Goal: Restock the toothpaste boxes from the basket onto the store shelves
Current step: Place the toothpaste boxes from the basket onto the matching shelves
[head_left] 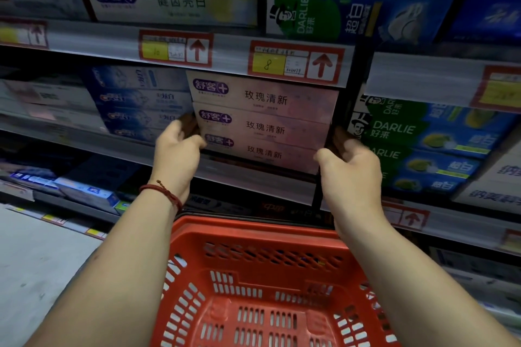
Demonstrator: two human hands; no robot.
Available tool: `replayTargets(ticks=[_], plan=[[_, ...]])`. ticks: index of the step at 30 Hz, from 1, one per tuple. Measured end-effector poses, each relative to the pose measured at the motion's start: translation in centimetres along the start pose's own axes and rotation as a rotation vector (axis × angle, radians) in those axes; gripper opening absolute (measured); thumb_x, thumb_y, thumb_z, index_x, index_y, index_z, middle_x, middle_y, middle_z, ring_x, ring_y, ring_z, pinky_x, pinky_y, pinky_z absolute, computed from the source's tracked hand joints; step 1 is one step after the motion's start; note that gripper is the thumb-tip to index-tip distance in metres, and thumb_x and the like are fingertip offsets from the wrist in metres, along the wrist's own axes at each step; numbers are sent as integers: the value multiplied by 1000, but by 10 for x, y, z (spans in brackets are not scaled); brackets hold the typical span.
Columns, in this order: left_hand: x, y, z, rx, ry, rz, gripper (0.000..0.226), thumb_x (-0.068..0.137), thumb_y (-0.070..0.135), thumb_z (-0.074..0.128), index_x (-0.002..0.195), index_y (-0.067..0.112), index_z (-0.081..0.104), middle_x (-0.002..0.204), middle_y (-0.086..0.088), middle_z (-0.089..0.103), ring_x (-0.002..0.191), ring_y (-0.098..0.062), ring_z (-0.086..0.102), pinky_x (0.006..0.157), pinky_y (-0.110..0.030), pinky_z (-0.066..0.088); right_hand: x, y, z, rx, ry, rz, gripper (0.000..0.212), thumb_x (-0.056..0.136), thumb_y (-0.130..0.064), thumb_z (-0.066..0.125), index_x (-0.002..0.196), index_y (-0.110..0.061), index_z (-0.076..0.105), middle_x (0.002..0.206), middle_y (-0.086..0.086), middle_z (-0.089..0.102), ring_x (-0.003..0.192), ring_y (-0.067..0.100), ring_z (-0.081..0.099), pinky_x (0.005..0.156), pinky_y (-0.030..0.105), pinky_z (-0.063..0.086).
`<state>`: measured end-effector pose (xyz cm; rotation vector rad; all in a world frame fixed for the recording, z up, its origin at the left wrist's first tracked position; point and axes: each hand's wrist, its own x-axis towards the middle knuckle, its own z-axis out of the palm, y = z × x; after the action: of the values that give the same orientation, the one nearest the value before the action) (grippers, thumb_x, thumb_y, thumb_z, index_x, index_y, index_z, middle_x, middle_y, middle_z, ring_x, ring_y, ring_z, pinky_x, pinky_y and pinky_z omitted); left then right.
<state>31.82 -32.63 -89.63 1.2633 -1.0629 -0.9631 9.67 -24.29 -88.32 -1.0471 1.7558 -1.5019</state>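
Three pink toothpaste boxes (265, 127) are stacked at the middle shelf's front, tilted slightly down to the right. My left hand (177, 158) grips the left end of the stack, thumb on the lowest box. At the right end, my right hand (349, 169) holds the stack with fingers curled behind it. A red plastic basket (253, 236) sits below my forearms, and no boxes show in its visible part.
Blue Crest boxes (141, 104) stand left of the pink stack, green-blue Darlie boxes (417, 144) to the right past a black upright. The upper shelf rail (231, 48) with red price tags hangs just above. More boxes fill the lower shelves; grey floor lies at left.
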Motion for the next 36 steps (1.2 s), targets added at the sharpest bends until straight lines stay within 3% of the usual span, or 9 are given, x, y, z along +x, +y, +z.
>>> replayTargets(ticks=[2, 5, 10, 17, 21, 24, 27, 32, 36], plan=[[-1, -5, 0, 34, -16, -13, 43, 86, -11, 51, 118, 12, 68, 116, -2, 72, 114, -20, 66, 102, -30, 50, -2, 5, 0, -14, 22, 59, 15, 92, -15, 60, 98, -23, 71, 99, -6, 74, 97, 18, 69, 84, 33, 57], [-2, -5, 1, 57, -7, -31, 42, 87, -9, 54, 121, 11, 68, 114, 0, 72, 114, -20, 65, 104, -30, 49, -3, 9, 1, -53, -26, 96, 22, 90, -15, 61, 77, -32, 64, 85, -13, 71, 87, 12, 68, 78, 30, 54], [-2, -6, 2, 134, -63, -53, 55, 87, -6, 58, 138, 16, 60, 127, 4, 68, 120, -14, 60, 110, -30, 44, -3, 6, 1, -40, -46, 92, 25, 89, -18, 64, 113, -16, 70, 108, -7, 72, 107, 16, 64, 99, 35, 51], [-7, -3, 3, 170, -83, -86, 69, 82, -3, 59, 146, 20, 53, 136, 5, 62, 126, -14, 55, 113, -33, 41, -4, 6, 0, -17, -72, 87, 24, 90, -11, 61, 106, -25, 72, 89, -20, 65, 92, 9, 66, 88, 32, 53], [-16, 1, 12, 211, -29, -67, 52, 87, -1, 56, 131, 26, 62, 116, 12, 67, 108, -9, 60, 101, -27, 44, -5, 5, -1, -16, -111, 63, 51, 91, -14, 61, 142, -13, 58, 131, -6, 63, 102, 3, 62, 91, 21, 43], [-30, 5, 26, 274, 1, -14, 49, 91, 5, 58, 136, 25, 61, 113, 9, 66, 104, -13, 60, 94, -23, 40, -7, 5, -5, -2, -144, 55, 56, 92, -14, 61, 148, -16, 52, 137, -6, 61, 73, -11, 59, 69, 3, 40], [-46, 12, 43, 297, -48, -9, 52, 91, 10, 60, 143, 19, 56, 121, 7, 65, 115, -16, 59, 100, -26, 43, -8, 2, -11, -4, -186, 67, 62, 92, -15, 61, 152, -21, 47, 135, -10, 61, 59, -23, 56, 53, 3, 41], [-90, 33, 81, 306, -172, 0, 52, 96, 8, 58, 146, 17, 51, 126, 8, 57, 110, -1, 55, 99, -22, 39, -14, -10, -39, 41, -167, 62, 56, 94, -12, 61, 149, -18, 51, 110, -25, 51, 86, -10, 50, 85, 15, 39], [-133, 44, 102, 284, -314, -78, 58, 98, 3, 57, 152, 17, 43, 145, 2, 53, 128, -7, 50, 107, -26, 38, -18, -9, -71, 71, -116, 118, 55, 96, -13, 60, 149, -17, 49, 140, -7, 58, 109, 0, 48, 97, 22, 39]])
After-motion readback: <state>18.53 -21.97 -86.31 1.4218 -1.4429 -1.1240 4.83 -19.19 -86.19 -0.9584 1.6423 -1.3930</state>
